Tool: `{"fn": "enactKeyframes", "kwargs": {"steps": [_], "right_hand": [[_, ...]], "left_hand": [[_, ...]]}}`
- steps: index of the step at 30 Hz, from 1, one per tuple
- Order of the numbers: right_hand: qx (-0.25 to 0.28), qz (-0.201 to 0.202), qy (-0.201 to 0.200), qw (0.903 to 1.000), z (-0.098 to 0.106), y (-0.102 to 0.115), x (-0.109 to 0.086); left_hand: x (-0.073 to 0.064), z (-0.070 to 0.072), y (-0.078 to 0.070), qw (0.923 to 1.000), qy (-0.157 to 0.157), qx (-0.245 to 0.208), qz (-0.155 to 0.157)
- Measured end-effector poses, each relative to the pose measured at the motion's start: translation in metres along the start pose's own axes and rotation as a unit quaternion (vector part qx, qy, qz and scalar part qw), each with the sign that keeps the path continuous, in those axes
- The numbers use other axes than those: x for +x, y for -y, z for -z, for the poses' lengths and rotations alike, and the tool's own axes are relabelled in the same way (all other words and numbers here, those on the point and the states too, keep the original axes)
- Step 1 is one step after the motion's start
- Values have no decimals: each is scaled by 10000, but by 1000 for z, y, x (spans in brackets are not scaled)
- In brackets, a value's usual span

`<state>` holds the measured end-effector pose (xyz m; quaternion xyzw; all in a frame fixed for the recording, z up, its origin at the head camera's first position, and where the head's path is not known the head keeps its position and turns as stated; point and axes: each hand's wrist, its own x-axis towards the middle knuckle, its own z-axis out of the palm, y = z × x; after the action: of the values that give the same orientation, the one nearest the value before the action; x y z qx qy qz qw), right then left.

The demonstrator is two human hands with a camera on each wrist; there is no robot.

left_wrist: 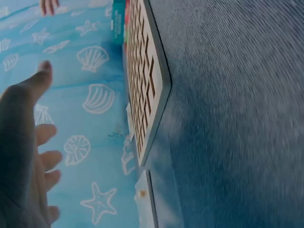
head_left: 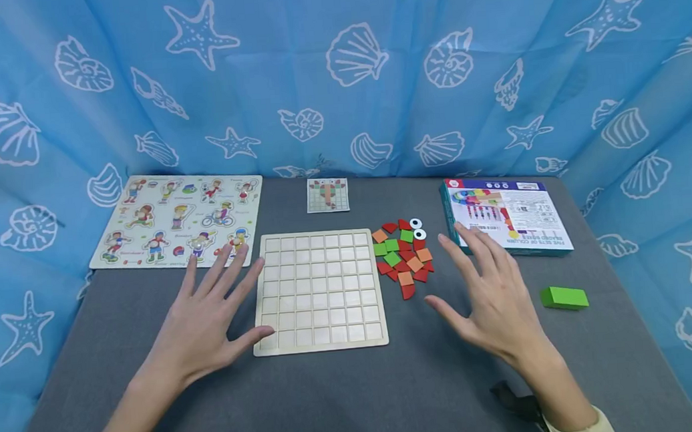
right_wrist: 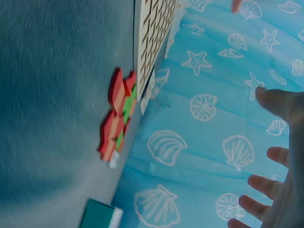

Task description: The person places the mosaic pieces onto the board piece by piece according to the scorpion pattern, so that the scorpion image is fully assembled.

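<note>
A person's left grip (head_left: 203, 326), a bare hand, is hovering palm down over a grey desk (head_left: 335, 404), its fingers spread and its thumb stretching inward. The right grip (head_left: 496, 296) is mirroring it, fingers also spread, thumb pointing toward the other hand. Both are holding nothing.

A pale wooden grid board (head_left: 318, 291), divided into rows of square cells, is lying between the two grips, nearer the left one, whose thumb and index finger are overlapping its edge in the head view. Small coloured tiles (head_left: 415, 263) in red, green and orange are lying in a loose cluster between the board and the right grip, just beyond the right thumb. Two white eye discs (head_left: 419, 234) are sitting at the cluster's far side.

Ahead of both grips, midway, a small picture card (head_left: 328, 195) is showing a figure on a grid. Beyond the left fingertips, a puzzle board (head_left: 189, 213) is displaying cartoon children playing sports. Beyond the right fingertips, a printed box (head_left: 509, 218) is lying flat. A green block (head_left: 564, 298) is resting to the right of the right grip. Behind everything, a blue curtain (head_left: 286, 53) with white seashells and starfish is hanging.
</note>
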<state>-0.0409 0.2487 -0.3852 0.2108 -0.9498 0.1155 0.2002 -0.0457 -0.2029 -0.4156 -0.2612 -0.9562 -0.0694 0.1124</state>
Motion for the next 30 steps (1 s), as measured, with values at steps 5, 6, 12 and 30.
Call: {"fn": "enactKeyframes", "kwargs": {"steps": [5,6,12,30], "right_hand": [[691,-104,275,9972,-13,-2,2],[832,-177,371,9957,-17,-3,3],[1586,-626,1050,9797,-38,-14,8],[1697,-599,1963,9639,-67,-41,26]], "left_hand": [[1,-5,-3,9962,624,-512,327],[1,-7,-3,9947,710,-634,380],[0,-15,0,9750,1366,-1566,790],[4,-32,15,9343,1815,-2914,959]]}}
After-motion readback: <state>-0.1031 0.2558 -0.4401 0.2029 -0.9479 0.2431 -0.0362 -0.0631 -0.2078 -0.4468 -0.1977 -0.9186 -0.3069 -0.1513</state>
